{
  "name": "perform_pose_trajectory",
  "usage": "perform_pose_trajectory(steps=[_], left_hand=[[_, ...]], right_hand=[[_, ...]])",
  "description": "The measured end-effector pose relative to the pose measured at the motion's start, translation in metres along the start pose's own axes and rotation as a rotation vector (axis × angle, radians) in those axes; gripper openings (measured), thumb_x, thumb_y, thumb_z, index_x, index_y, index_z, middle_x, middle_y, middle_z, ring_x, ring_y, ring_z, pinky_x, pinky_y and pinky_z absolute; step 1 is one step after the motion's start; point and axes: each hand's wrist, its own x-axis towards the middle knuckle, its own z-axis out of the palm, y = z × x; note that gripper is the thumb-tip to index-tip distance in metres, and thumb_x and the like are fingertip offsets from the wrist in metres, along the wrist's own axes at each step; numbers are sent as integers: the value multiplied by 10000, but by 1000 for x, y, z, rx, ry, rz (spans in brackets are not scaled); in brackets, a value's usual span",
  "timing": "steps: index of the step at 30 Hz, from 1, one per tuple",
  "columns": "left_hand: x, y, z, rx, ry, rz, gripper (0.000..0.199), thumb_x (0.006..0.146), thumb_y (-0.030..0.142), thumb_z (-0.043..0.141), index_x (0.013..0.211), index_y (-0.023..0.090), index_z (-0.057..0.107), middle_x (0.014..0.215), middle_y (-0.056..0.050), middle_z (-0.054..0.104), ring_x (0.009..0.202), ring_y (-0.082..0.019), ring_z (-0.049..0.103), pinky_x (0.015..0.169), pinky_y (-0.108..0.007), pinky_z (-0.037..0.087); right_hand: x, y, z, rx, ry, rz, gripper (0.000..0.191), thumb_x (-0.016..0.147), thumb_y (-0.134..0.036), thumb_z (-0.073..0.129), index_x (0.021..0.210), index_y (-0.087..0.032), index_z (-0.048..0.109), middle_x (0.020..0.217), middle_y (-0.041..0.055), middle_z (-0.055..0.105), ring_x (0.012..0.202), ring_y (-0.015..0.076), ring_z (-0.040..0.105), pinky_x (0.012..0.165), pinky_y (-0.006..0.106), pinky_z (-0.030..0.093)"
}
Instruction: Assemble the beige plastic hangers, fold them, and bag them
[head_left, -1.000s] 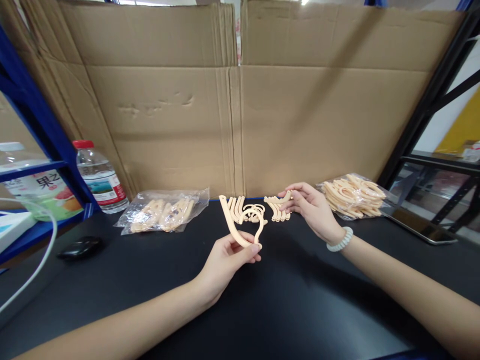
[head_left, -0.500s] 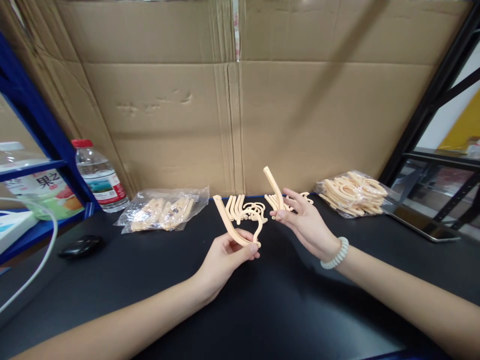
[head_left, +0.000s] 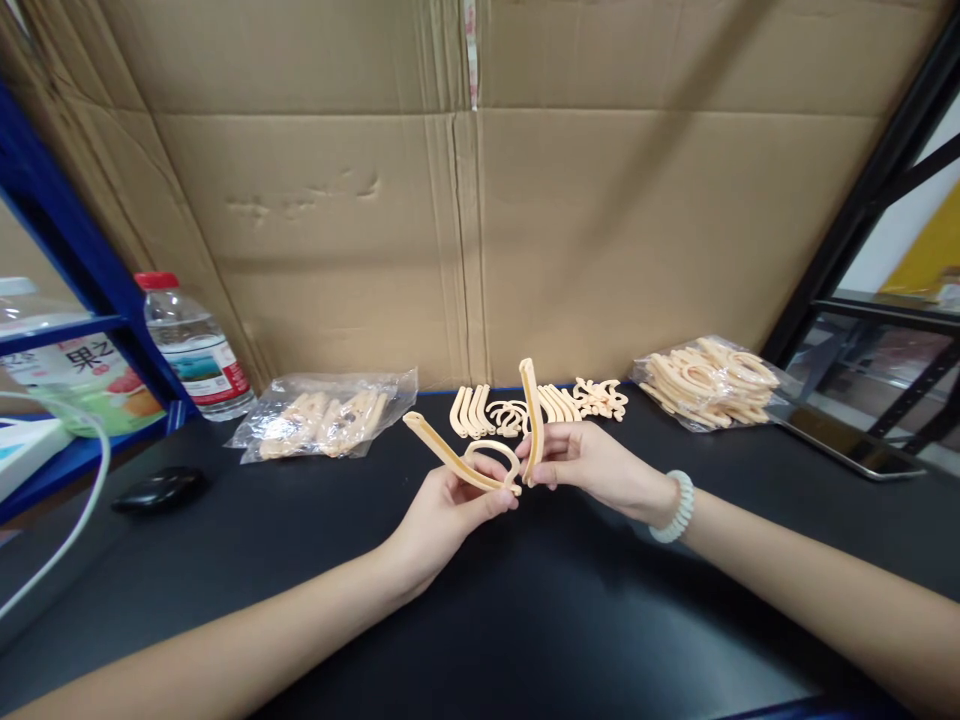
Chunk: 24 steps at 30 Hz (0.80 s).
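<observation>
Between the thumb and fingers of my left hand are a long curved beige arm piece and a rounded hook piece, meeting at their lower ends. My right hand pinches another beige arm piece by its lower end, holding it upright. The lower ends of the two arm pieces are close together; whether they touch, I cannot tell. Behind the hands, several arm pieces lie in a row, beside curved hook pieces, more arm pieces and small connector pieces.
On the black table lie a bag of beige parts at left and a fuller bag at right. A mouse, water bottle and white cable are at left, a phone at right. Cardboard stands behind.
My right hand has moved left and down, bringing its arm piece next to the pieces in my left hand. The pieces in my left hand have tilted further to the left.
</observation>
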Motion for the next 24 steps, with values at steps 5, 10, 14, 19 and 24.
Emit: perform_pose_trajectory(steps=[5, 10, 14, 19, 24], left_hand=[[0, 1, 1, 45, -15, 39, 158, 698, 198, 798, 773, 159, 665, 762, 10, 660, 760, -129, 607, 774, -255, 466], [0, 0, 1, 59, -21, 31, 161, 687, 202, 798, 769, 154, 668, 743, -1, 666, 749, -146, 613, 768, -277, 467], [0, 2, 2, 86, -18, 8, 169, 680, 209, 797, 769, 158, 664, 733, 6, 657, 724, -143, 603, 762, -285, 465], [-1, 5, 4, 134, -14, -27, 169, 663, 217, 802, 749, 158, 668, 706, 2, 663, 705, -147, 601, 741, -280, 461], [-2, 7, 6, 145, -12, -27, 165, 648, 223, 805, 729, 158, 677, 703, 0, 664, 698, -151, 600, 724, -279, 461]], right_hand=[[0, -1, 1, 8, -71, -15, 196, 715, -159, 734, 900, -132, 676, 787, 37, 720, 730, 137, 673, 719, 276, 539], [-1, -4, 3, -50, -119, -56, 154, 710, -170, 735, 852, -143, 682, 795, 28, 719, 761, 151, 680, 752, 296, 545], [-3, -8, 5, -114, -166, -115, 105, 756, -211, 694, 852, -169, 699, 829, 18, 716, 802, 155, 677, 794, 310, 537], [-5, -9, 5, -151, -180, -123, 100, 765, -229, 685, 849, -176, 694, 813, 15, 711, 783, 155, 674, 761, 302, 540], [-4, -8, 4, -147, -186, -116, 114, 760, -216, 692, 863, -169, 683, 820, 24, 716, 788, 163, 679, 772, 317, 542]])
